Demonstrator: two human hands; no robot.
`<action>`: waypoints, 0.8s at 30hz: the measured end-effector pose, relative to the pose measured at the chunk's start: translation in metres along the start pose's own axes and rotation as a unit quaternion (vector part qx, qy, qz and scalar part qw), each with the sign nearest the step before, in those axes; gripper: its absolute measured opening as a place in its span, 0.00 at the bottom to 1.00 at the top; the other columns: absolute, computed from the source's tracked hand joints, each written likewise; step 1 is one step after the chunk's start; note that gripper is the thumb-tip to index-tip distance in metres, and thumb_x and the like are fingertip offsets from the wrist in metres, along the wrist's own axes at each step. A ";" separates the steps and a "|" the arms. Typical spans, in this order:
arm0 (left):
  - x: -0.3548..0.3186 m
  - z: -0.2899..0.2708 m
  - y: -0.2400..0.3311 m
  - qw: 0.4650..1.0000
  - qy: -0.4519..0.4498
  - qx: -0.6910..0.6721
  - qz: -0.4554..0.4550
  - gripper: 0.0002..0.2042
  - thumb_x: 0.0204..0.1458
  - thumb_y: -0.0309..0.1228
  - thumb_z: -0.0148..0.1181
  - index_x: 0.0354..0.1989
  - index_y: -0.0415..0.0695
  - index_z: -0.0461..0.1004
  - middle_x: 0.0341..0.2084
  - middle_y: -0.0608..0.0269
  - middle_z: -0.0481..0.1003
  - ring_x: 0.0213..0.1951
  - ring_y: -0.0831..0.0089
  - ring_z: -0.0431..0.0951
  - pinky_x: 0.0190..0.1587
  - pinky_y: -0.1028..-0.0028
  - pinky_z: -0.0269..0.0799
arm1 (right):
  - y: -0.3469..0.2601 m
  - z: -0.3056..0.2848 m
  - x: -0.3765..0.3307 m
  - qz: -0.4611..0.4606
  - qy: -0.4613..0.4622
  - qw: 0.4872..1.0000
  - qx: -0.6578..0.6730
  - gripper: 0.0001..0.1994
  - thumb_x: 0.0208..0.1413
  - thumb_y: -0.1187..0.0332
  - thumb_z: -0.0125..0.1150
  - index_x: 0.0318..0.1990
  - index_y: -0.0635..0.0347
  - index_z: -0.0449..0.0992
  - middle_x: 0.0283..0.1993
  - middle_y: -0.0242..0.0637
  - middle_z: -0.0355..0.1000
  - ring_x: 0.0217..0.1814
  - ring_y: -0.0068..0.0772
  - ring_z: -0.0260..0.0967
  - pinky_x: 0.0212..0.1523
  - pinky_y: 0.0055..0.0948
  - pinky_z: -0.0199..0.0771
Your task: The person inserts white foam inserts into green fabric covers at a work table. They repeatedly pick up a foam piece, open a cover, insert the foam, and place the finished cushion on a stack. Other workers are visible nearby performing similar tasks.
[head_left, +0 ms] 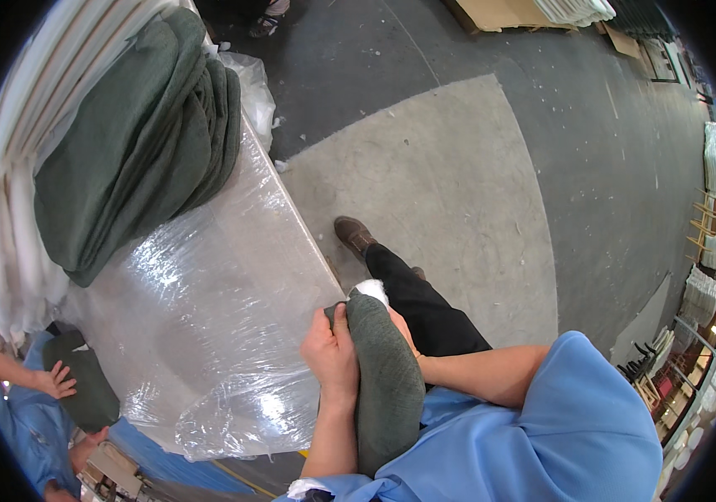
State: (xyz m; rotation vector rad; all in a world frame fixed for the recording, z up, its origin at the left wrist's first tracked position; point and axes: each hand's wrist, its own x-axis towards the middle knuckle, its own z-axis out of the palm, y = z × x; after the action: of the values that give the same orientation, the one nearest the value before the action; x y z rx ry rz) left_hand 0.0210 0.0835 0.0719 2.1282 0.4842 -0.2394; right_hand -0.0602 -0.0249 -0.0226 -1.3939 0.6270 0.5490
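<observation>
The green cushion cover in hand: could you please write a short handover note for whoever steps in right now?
Left hand grips the green cushion cover near its open end.
Right hand is mostly hidden behind the cover, where white stuffing shows.
Stack of folded green covers lies on the plastic-wrapped table.
Done: cover looks mostly filled. Left: open end not closed.

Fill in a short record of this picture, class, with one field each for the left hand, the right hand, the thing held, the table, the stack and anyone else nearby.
Left hand: left hand grips the near top edge of the cushion.
Right hand: right hand, mostly hidden behind it.
Thing held: green cushion, white filling showing at the top.
Table: worktable wrapped in clear plastic film.
Stack: folded green covers.
Nearby: co-worker's hand on another green cushion.
</observation>
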 end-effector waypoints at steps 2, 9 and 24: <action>0.002 -0.001 0.000 1.000 -0.008 0.018 -0.004 0.17 0.68 0.38 0.60 0.30 0.37 0.73 0.20 0.47 0.71 0.21 0.54 0.69 0.27 0.62 0.66 | 0.002 0.000 0.000 -0.013 0.001 1.000 -0.021 0.26 0.78 0.52 0.34 0.58 0.66 0.73 0.52 0.57 0.77 0.55 0.60 0.74 0.58 0.44 0.71; 0.014 0.004 0.004 0.999 -0.022 0.028 0.002 0.18 0.67 0.38 0.60 0.29 0.36 0.73 0.20 0.44 0.71 0.21 0.51 0.68 0.28 0.61 0.66 | -0.003 -0.003 0.002 -0.025 0.003 0.999 -0.039 0.26 0.78 0.52 0.35 0.59 0.67 0.71 0.51 0.59 0.76 0.55 0.62 0.74 0.58 0.45 0.71; 0.015 0.006 0.006 0.995 -0.062 0.076 -0.020 0.19 0.67 0.42 0.60 0.31 0.37 0.73 0.22 0.45 0.70 0.24 0.52 0.69 0.30 0.60 0.67 | -0.018 -0.011 -0.008 -0.006 -0.038 0.999 -0.028 0.22 0.76 0.52 0.41 0.61 0.61 0.67 0.52 0.60 0.76 0.55 0.63 0.75 0.56 0.47 0.73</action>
State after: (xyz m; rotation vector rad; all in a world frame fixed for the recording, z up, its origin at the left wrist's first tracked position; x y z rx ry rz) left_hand 0.0375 0.0798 0.0675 2.2372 0.4475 -0.4411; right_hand -0.0545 -0.0375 -0.0048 -1.4217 0.5451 0.6103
